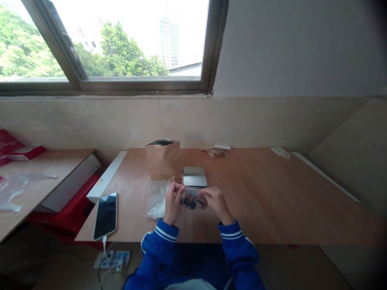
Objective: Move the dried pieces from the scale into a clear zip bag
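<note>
My left hand (173, 201) and my right hand (215, 201) together hold a small clear plastic bag (193, 198) with dark pieces inside, just above the wooden table (272, 201). Each hand pinches one end of the bag's top edge. Right behind the bag sits a small flat scale (194, 176) with a shiny top. A brown paper pouch (163, 159) stands open to the scale's left. Under my left hand lies a pile of empty clear bags (155, 199).
A phone (105, 215) lies screen up at the table's front left, with a cable running down to a power strip (115, 258). Scraps (215, 152) and crumpled paper (280, 152) lie by the wall. A second table (39, 177) stands at left.
</note>
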The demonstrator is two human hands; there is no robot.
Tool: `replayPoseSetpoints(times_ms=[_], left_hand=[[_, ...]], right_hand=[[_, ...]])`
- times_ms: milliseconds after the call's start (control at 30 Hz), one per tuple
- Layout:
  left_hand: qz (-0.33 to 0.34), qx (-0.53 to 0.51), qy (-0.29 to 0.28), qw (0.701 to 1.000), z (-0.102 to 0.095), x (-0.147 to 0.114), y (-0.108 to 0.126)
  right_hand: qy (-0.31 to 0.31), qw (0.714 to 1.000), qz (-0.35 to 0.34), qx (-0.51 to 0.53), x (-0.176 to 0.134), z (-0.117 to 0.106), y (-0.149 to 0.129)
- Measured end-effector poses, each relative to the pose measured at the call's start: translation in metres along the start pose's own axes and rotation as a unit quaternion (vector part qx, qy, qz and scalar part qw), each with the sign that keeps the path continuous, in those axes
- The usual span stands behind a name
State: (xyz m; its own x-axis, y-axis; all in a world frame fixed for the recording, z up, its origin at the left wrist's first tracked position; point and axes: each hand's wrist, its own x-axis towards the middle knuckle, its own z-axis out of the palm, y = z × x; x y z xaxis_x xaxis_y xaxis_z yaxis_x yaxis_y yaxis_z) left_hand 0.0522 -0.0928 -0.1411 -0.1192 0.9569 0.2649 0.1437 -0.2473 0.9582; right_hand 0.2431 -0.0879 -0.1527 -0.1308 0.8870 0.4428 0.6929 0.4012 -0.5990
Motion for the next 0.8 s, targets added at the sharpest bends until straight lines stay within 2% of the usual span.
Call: replayPoseSetpoints(times_ms=[67, 167, 267, 367, 467, 633, 800], left_hand=[[-0.010, -0.012, -0.005, 1.000, 0.001, 0.000, -0.001], [-0.014, -0.024, -0.011, 1.000, 0.000, 0.001, -0.002], [-0.023, -0.038, 0.008, 0.999, 0.000, 0.003, -0.002], [-0.040, -0.064, 0.027, 0.997, 0.002, 0.004, 0.000], [-0.060, -0.099, 0.014, 0.993, 0.004, 0.005, 0.002], [-0.103, -0.185, 0.054, 0.976, 0.001, 0.006, 0.002], [-0.160, -0.232, 0.052, 0.958, -0.003, 0.004, -0.006]], right_hand=[[0.003, 1.000, 0.006, 0.005, -0.003, -0.002, -0.002], [-0.025, 0.999, 0.019, 0.029, -0.009, -0.007, -0.006], [-0.046, 0.996, 0.047, 0.063, -0.018, -0.012, -0.006], [-0.021, 0.996, 0.065, 0.064, -0.025, -0.016, -0.001], [0.016, 0.995, 0.084, 0.056, -0.026, -0.018, 0.001], [-0.009, 0.987, 0.096, 0.127, -0.026, -0.016, -0.009], [0.038, 0.985, 0.131, 0.104, -0.030, -0.014, -0.012]])
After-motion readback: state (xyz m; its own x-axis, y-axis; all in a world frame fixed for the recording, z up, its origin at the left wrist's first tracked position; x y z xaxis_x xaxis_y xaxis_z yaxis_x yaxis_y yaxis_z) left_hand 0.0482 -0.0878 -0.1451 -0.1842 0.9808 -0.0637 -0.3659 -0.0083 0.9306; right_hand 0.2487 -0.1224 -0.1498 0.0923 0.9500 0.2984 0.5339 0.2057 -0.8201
